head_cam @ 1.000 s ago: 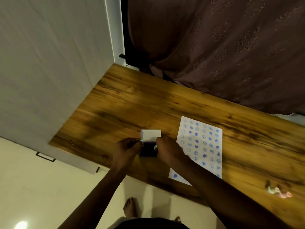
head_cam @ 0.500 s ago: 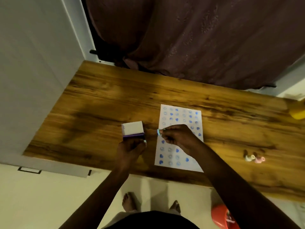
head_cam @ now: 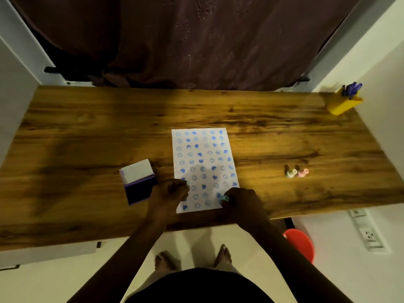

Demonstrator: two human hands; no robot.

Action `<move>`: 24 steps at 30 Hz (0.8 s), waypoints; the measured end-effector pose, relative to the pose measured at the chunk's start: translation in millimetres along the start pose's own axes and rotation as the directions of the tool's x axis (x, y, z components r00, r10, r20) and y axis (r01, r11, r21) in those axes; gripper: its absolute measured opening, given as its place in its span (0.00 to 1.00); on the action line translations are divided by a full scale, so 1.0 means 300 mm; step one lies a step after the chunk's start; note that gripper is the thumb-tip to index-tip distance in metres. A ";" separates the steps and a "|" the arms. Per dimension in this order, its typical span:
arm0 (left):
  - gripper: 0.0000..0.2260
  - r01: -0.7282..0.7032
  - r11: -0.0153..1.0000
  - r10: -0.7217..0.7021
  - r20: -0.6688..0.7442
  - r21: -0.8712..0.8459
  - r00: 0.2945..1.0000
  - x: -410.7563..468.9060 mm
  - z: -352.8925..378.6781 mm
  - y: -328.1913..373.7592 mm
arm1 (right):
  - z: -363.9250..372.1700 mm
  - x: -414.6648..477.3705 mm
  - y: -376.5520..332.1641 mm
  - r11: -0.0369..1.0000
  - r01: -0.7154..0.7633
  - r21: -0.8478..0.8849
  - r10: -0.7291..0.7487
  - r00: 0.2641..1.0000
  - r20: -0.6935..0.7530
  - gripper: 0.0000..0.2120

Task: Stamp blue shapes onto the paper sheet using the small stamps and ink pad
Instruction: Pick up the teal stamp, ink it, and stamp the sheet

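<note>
A white paper sheet (head_cam: 204, 165) lies on the wooden table (head_cam: 87, 132), covered with several rows of blue hearts and smiley faces. My right hand (head_cam: 240, 202) is shut on a small teal stamp (head_cam: 224, 198) and presses it on the sheet's lower right corner. My left hand (head_cam: 169, 191) rests in a fist on the sheet's lower left edge; a speck of teal shows at its fingertips, and what it holds is hidden. The ink pad (head_cam: 138, 182), its white lid flipped up, sits open just left of my left hand.
Two more small stamps, one white (head_cam: 291, 172) and one pink (head_cam: 303, 172), lie to the right of the sheet. A yellow pen holder (head_cam: 343, 103) stands at the far right corner. A dark curtain hangs behind the table. A red stool (head_cam: 302, 243) is below the table's right edge.
My right hand left the ink pad with the teal stamp and came down on the sheet's lower right corner. My left hand let go of the ink pad and shifted onto the sheet's edge.
</note>
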State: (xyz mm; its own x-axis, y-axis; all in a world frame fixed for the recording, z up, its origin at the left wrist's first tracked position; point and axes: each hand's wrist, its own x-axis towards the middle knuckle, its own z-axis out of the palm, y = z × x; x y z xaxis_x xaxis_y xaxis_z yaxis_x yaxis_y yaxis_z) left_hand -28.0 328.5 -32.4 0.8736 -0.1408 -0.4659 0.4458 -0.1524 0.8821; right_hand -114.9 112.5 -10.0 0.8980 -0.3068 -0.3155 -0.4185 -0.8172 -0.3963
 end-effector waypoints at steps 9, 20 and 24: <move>0.05 -0.004 1.000 0.004 0.017 -0.025 1.000 0.014 0.011 0.003 | 0.051 0.007 -0.015 0.995 0.035 -0.099 -0.034 0.999 0.005 0.08; 0.04 -0.019 1.000 0.019 -0.014 0.014 1.000 0.044 0.023 -0.009 | 0.067 0.025 -0.032 0.994 -0.012 -0.112 0.015 1.000 0.026 0.11; 0.03 -0.061 0.998 0.061 0.007 -0.027 0.998 0.040 0.046 0.011 | 0.055 0.035 -0.043 0.990 -0.042 -0.136 0.047 0.998 0.031 0.12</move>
State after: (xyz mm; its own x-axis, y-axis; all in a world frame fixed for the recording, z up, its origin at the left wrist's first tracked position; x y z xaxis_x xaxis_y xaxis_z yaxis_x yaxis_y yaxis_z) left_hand -18.7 312.7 -36.0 0.8976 -0.1570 -0.4119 0.3972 -0.1173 0.9102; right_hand -102.5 127.8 -22.4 0.8725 -0.3294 -0.3608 -0.4337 -0.8622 -0.2616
